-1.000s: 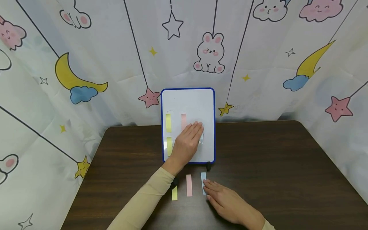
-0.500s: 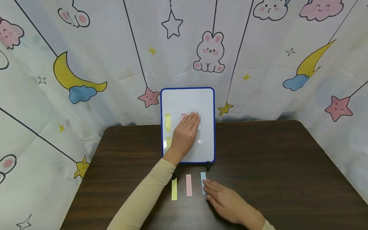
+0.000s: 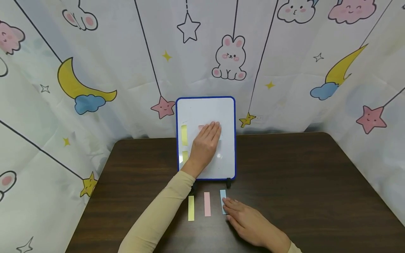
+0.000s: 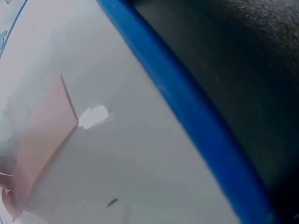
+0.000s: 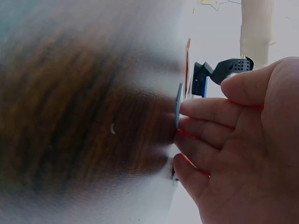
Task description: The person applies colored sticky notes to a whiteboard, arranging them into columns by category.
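Note:
My left hand (image 3: 204, 144) lies with straight fingers over the blue-rimmed whiteboard (image 3: 205, 109), covering most of a pink strip (image 3: 201, 127) there. In the left wrist view, that pink strip (image 4: 46, 133) shows on the white surface, with fingertips at its lower left. Two yellow strips, an upper one (image 3: 184, 135) and a lower one (image 3: 185, 155), run down the board's left side; the forearm side partly hides the lower. On the table, my right hand (image 3: 251, 223) touches a light blue strip (image 3: 223, 195) with extended fingertips. The right wrist view shows this blue strip (image 5: 179, 105) edge-on at the fingertips.
A pink strip (image 3: 207, 203) and a yellow strip (image 3: 191, 208) lie left of the blue one on the dark wooden table (image 3: 300, 175). A black foot (image 3: 228, 182) supports the board's lower right. Behind hangs a white curtain (image 3: 126, 35) with cartoon prints.
My left hand has slid up the board, uncovering its lower part and covering more of the pink strip. The right hand stays in place on the blue strip.

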A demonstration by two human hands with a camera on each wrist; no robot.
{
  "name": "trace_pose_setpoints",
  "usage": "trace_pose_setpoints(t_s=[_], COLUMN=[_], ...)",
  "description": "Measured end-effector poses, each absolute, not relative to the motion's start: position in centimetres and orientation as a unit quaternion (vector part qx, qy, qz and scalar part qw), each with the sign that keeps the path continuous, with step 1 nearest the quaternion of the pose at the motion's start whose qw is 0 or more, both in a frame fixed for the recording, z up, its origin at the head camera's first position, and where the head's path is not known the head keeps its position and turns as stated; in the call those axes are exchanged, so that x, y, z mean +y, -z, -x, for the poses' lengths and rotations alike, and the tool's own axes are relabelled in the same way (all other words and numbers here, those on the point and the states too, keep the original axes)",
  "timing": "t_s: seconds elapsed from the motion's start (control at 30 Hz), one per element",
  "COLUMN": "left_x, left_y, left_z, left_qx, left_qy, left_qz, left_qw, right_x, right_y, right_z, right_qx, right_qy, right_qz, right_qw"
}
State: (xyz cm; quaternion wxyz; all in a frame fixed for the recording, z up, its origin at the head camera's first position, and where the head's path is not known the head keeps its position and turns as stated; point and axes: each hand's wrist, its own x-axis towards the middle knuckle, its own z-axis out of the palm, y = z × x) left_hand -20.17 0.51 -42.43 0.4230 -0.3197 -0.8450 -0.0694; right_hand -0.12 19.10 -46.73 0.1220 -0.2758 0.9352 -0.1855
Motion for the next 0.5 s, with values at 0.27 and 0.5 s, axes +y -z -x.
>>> trace_pose_setpoints(t_s=[0.27, 0.5], left_x=[0.45, 0.38], left_y=[42.67, 42.77], left_z=[20.31, 20.14], left_qx=[-0.844, -0.846], left_qy=[0.062, 0.048], left_qz=[0.328, 0.347], left_qw=[0.420, 0.401], right_x=[19.12, 19.15], right_y=[46.78, 46.77], right_z=[0.10, 0.12], right_qx=[0.936, 0.935], right_qy=[0.184, 0.186], right_qz=[0.276, 0.276], right_qw=[0.121, 0.120])
